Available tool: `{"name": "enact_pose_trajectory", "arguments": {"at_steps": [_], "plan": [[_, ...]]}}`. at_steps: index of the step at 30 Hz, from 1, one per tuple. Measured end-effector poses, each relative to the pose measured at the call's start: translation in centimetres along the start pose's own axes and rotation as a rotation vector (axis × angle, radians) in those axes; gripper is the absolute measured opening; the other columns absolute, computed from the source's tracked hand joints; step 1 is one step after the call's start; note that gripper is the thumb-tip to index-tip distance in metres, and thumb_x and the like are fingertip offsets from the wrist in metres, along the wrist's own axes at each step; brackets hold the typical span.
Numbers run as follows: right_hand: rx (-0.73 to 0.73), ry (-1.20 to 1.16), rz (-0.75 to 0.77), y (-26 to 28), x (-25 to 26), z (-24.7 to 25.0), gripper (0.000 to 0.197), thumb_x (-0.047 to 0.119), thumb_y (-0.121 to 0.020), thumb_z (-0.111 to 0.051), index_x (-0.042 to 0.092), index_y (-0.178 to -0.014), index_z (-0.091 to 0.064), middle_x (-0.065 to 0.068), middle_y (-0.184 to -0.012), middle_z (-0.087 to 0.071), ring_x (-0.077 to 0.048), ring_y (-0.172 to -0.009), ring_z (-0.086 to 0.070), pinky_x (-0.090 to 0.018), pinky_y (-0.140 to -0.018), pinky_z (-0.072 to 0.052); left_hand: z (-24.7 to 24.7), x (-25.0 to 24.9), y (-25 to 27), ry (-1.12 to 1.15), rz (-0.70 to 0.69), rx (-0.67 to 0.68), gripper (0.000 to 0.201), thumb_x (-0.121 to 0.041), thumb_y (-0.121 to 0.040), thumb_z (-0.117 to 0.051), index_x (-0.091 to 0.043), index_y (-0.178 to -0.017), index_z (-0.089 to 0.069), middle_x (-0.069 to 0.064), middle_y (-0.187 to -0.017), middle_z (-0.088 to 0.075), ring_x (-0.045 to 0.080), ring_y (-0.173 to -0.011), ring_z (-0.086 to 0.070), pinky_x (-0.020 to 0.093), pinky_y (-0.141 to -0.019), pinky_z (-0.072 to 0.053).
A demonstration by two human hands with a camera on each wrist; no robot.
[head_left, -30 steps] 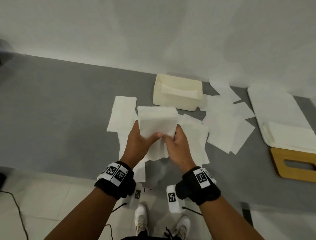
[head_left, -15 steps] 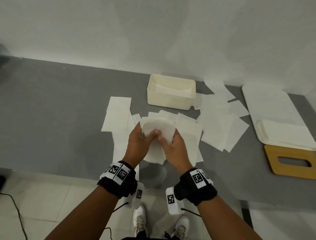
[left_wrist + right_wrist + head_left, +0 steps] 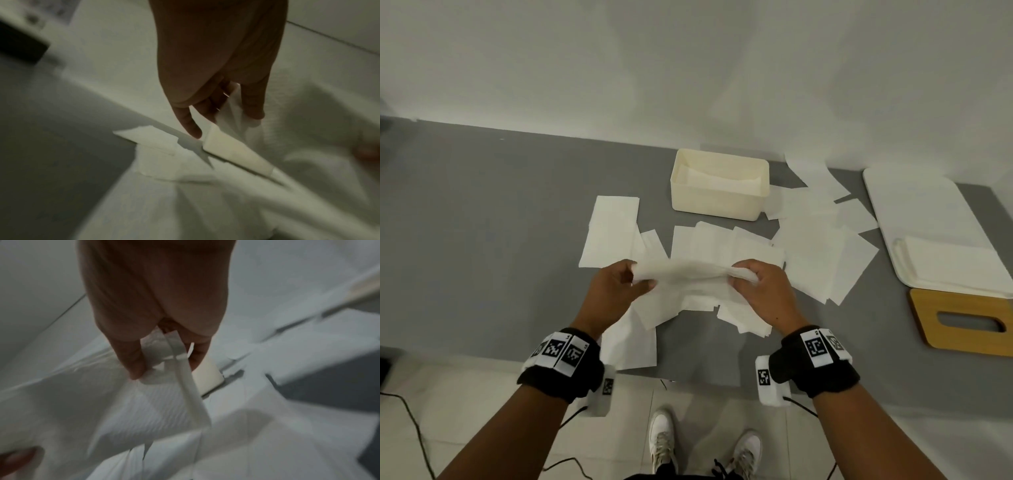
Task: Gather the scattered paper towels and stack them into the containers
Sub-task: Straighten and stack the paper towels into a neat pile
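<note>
From the head view, the left hand [image 3: 616,291] and right hand [image 3: 763,291], close together a moment ago, have drawn apart, stretching the gathered paper towels [image 3: 688,274] above the table [image 3: 482,222], short of the cream container [image 3: 719,185]. Left wrist view: thumb and fingers [image 3: 252,104] pinch the bundle. Right wrist view: the grip likewise pinches its end; squaring probably precedes stacking.

Paper towels [image 3: 822,260] lie scattered before the container [image 3: 719,198].

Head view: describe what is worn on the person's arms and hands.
Both hands, left hand and right hand, are bare, and the forearms are sleeveless. Each wrist carries a thick black fabric wristband faced with white square tags printed in black coded patterns. A small white camera box hangs under each band, trailing a thin black cable.
</note>
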State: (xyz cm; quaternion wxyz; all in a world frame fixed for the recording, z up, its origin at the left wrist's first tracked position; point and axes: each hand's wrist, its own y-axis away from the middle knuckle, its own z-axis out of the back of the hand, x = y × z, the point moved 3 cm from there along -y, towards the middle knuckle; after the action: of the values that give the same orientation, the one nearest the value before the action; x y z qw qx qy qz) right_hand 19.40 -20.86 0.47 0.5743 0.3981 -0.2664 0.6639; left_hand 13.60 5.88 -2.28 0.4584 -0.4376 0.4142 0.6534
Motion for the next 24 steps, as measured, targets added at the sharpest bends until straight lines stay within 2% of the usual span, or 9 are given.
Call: {"name": "enact_pose_trajectory", "arguments": {"at_steps": [3, 6, 10, 12, 14, 16, 19, 21, 24], "plan": [[0.015, 0.109, 0.06, -0.3, -0.5, -0.8, 0.012, 0.019, -0.086, -0.066, 0.023, -0.097, -0.07, 0.019, -0.09, -0.067, 0.004, -0.081, -0.059, -0.002, -0.073, -0.039, -0.6, 0.8, -0.2, -0.195, -0.104, 0.034, 0.026, -0.007, -0.074, -0.081, -0.024, -0.088, -0.066, -0.013, -0.083, -0.07, 0.005, -0.077, -0.064, 0.015, -0.073, -0.049], [0.071, 0.14, 0.055, -0.2, -2.2, -1.6, 0.022, 0.016, -0.084, -0.067, 0.023, -0.104, -0.067, 0.013, -0.103, -0.067, -0.004, -0.095, -0.06, -0.014, -0.086, -0.043, -2.1, 1.7, -0.5, -0.224, -0.099, 0.035, 0.022, -0.012, -0.075, -0.081, -0.021, -0.091, -0.067, -0.011, -0.089, -0.071, 0.003, -0.08, -0.064, 0.016, -0.074, -0.05], [0.042, 0.009, -0.045, -0.2, -4.3, -1.5, 0.028, 0.001, -0.085, -0.06, 0.025, -0.098, -0.062, 0.011, -0.099, -0.064, -0.003, -0.093, -0.059, -0.003, -0.077, -0.041, -2.7, 2.5, -1.0, -0.151, -0.057, 0.005, 0.019, -0.011, -0.075, -0.081, -0.019, -0.088, -0.068, -0.009, -0.085, -0.072, 0.007, -0.079, -0.065, 0.016, -0.072, -0.049], [-0.01, -0.069, -0.091, -0.5, -4.8, -1.4, 0.021, 0.002, -0.088, -0.059, 0.022, -0.093, -0.062, 0.011, -0.094, -0.064, 0.0, -0.085, -0.058, -0.007, -0.073, -0.041, -2.7, 2.8, -1.3, -0.085, -0.022, -0.022, 0.023, -0.011, -0.075, -0.081, -0.018, -0.093, -0.067, -0.007, -0.09, -0.072, 0.008, -0.083, -0.064, 0.016, -0.076, -0.05], [-0.031, -0.116, -0.119, -0.8, -4.6, -1.7, 0.015, 0.006, -0.09, -0.057, 0.02, -0.093, -0.06, 0.013, -0.09, -0.062, 0.001, -0.08, -0.056, -0.017, -0.074, -0.041, -3.1, 2.7, -1.5, -0.072, -0.004, -0.041, 0.022, -0.013, -0.077, -0.079, -0.021, -0.093, -0.066, -0.005, -0.092, -0.07, 0.014, -0.086, -0.065, 0.024, -0.079, -0.052], [-0.047, -0.14, -0.13, -0.9, -3.9, -2.2, 0.013, 0.01, -0.091, -0.054, 0.019, -0.101, -0.054, 0.012, -0.09, -0.059, 0.0, -0.08, -0.055, -0.018, -0.072, -0.04, -3.4, 2.3, -1.6, -0.041, 0.002, -0.091, 0.022, -0.014, -0.08, -0.078, -0.028, -0.089, -0.063, -0.007, -0.089, -0.069, 0.013, -0.083, -0.065, 0.027, -0.077, -0.052], [-0.066, -0.223, -0.172, -0.8, -3.0, -2.8, 0.034, 0.011, -0.088, -0.056, 0.02, -0.118, -0.046, 0.004, -0.101, -0.06, -0.011, -0.09, -0.059, -0.016, -0.073, -0.043, -4.0, 1.4, -1.5, 0.033, 0.012, -0.132, 0.023, -0.012, -0.082, -0.075, -0.027, -0.092, -0.06, -0.008, -0.09, -0.068, 0.007, -0.081, -0.064, 0.022, -0.075, -0.052], [-0.054, -0.205, -0.191, -0.6, -2.8, -3.3, 0.043, 0.004, -0.085, -0.053, 0.018, -0.125, -0.044, 0.003, -0.104, -0.058, -0.015, -0.094, -0.057, -0.017, -0.076, -0.042, -4.5, 1.4, -1.4, -0.034, 0.038, -0.125, 0.022, -0.014, -0.084, -0.073, -0.02, -0.099, -0.058, -0.003, -0.093, -0.065, 0.016, -0.087, -0.063, 0.025, -0.078, -0.05], [-0.085, -0.097, -0.177, -0.6, -2.4, -3.3, 0.037, 0.006, -0.09, -0.05, 0.014, -0.125, -0.047, 0.004, -0.105, -0.056, -0.016, -0.097, -0.055, -0.022, -0.082, -0.039, -4.3, 1.1, -1.3, -0.142, 0.035, -0.153, 0.02, -0.017, -0.083, -0.074, -0.017, -0.097, -0.058, -0.006, -0.088, -0.063, 0.023, -0.089, -0.063, 0.02, -0.073, -0.047]]}}
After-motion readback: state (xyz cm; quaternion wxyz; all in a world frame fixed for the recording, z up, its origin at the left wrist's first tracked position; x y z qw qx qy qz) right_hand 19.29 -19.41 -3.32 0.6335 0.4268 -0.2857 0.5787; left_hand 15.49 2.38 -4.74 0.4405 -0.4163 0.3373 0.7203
